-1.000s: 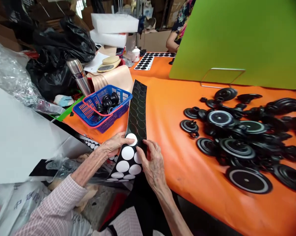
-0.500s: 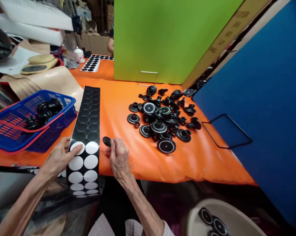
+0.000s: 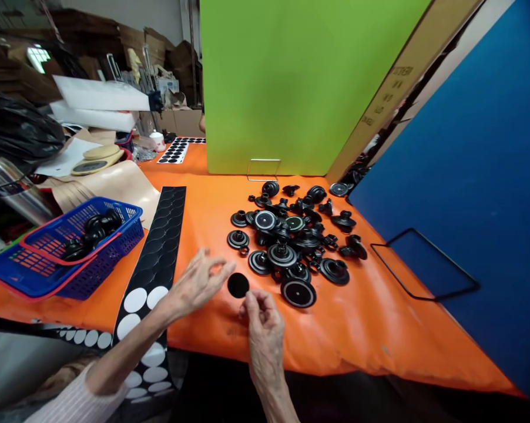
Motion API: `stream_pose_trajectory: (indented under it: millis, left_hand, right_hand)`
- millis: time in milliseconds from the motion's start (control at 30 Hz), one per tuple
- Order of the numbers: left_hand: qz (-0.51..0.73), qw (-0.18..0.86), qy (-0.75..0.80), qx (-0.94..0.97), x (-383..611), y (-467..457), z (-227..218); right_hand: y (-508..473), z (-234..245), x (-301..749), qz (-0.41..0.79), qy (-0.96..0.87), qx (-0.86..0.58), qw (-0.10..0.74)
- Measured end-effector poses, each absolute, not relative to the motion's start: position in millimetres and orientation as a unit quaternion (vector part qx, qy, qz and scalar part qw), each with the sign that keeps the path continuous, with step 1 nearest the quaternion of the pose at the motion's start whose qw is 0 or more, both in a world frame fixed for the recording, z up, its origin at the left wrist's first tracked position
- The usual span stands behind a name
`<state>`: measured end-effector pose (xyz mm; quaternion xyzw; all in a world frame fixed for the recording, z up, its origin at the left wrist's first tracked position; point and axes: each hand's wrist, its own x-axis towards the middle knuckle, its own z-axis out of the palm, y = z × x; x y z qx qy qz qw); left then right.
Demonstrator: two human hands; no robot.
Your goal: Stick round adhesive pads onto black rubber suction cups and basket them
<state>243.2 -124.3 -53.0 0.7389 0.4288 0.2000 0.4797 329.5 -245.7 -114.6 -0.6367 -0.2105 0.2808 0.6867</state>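
My right hand [image 3: 265, 323] pinches the edge of a round black sticker [image 3: 238, 285] just above the orange tabletop. Close by on the left, my left hand [image 3: 198, 281] reaches toward the sticker, its fingers apart and nothing in them. Under my left forearm lies a long black sheet of round stickers [image 3: 161, 235]; white circles show on its near part, which hangs over the table edge. A pile of black round knob-like parts [image 3: 282, 255] with stems and ringed faces lies beyond my right hand. One part with a flat ringed face [image 3: 298, 292] is nearest that hand.
A blue plastic basket [image 3: 124, 239] with red handles holds several black parts on the left. A green panel [image 3: 265, 88] rises behind the pile, and a blue panel [image 3: 459, 176] with a wire handle stands to the right. Another sticker sheet [image 3: 177, 151] lies farther back.
My left hand has left the sticker sheet and moved right, near the black sticker. My right hand has carried the sticker rightward toward the pile. The view has tilted up.
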Motion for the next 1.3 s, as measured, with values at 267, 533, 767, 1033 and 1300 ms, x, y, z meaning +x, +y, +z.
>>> stream_pose_trajectory:
  millis: [267,533,767,1033,1300]
  left_hand:
    - [0.237,0.427,0.442,0.753,367,-7,-80]
    - [0.240,0.610,0.433,0.619,347,-6,-77]
    - [0.207,0.777,0.388,0.450,260,-76,-50]
    - [0.260,0.809,0.363,0.382,198,-163,-67]
    - [0.241,0.836,0.333,0.363,182,-186,-79]
  right_hand:
    - [-266,-114,360,0.321,-0.188,-0.626,0.685]
    - [-288,-124,356,0.324,-0.219,-0.625,0.676]
    - [-283,-114,353,0.369,-0.263,-0.597,0.662]
    - [-288,-89,345,0.435,-0.259,-0.596,0.624]
    - [-276,-100,320,0.387,-0.242,-0.608,0.650]
